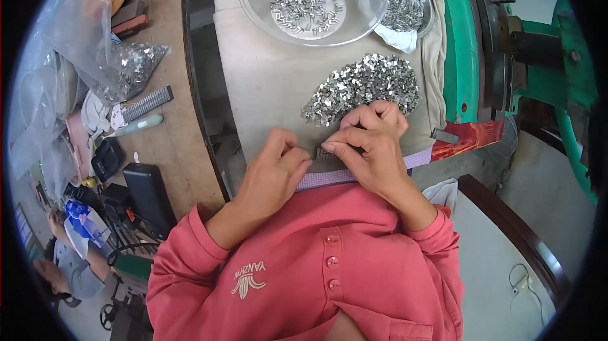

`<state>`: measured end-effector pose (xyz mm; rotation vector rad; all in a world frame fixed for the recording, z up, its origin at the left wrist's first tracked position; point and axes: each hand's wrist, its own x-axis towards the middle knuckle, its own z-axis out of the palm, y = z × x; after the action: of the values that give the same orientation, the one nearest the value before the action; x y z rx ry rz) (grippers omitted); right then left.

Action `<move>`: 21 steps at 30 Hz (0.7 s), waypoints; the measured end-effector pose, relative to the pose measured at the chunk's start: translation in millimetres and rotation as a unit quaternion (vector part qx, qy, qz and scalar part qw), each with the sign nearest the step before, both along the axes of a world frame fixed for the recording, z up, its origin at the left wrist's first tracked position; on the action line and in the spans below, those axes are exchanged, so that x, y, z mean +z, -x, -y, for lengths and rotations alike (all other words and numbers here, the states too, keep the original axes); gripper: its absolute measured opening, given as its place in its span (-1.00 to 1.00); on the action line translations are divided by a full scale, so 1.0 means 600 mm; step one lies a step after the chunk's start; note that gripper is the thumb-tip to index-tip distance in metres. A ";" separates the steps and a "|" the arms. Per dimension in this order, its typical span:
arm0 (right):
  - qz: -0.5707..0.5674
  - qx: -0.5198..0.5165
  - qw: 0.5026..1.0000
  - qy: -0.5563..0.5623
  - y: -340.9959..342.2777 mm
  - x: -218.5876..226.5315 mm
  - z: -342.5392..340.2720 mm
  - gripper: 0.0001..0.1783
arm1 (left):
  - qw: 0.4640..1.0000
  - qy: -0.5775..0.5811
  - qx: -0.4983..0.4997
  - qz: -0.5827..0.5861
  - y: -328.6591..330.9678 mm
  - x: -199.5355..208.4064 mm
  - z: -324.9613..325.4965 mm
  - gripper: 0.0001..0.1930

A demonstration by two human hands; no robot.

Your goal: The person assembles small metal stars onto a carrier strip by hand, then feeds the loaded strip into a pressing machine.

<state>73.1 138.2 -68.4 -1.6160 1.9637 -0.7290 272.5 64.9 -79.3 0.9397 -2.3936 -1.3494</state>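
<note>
At the near edge of the cloth-covered table, a small dark slotted metal block [326, 153] lies between my hands, partly covered by fingers. My left hand [273, 167] is closed in a pinch at the block's left end. Thumb and fingertips of my right hand [372, 151] are pinched together over its right side. Whatever is in either pinch is too small or hidden to name. Just beyond my right hand spreads a heap of small shiny metal pieces [364, 84]. Past the heap stands a clear plastic bowl [250, 2] with many short metal pins [307, 5] in it.
Right of the bowl, a metal dish [430, 18] holds more thin metal pieces. A green machine [459, 56] borders the table's right side. On the wooden bench [183, 132] at left are a bag of metal pieces [136, 69] and a black case [149, 195]. Another person [76, 265] sits far left.
</note>
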 end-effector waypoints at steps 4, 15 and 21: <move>0.004 0.008 1.000 -0.009 0.002 0.002 0.002 -0.91 | 1.000 -0.016 0.015 -0.005 0.001 -0.002 -0.001 -0.83; 0.004 0.005 0.999 -0.032 -0.002 0.002 0.003 -0.88 | 0.995 0.011 0.079 -0.057 0.012 -0.009 -0.020 -0.78; -0.024 -0.018 0.999 -0.024 -0.010 -0.005 -0.002 -0.86 | 0.994 0.034 0.078 -0.067 0.012 -0.019 -0.026 -0.78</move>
<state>79.1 139.4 -71.3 -1.5875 2.0332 -0.6586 265.3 80.4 -91.0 0.9634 -2.2034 -1.2267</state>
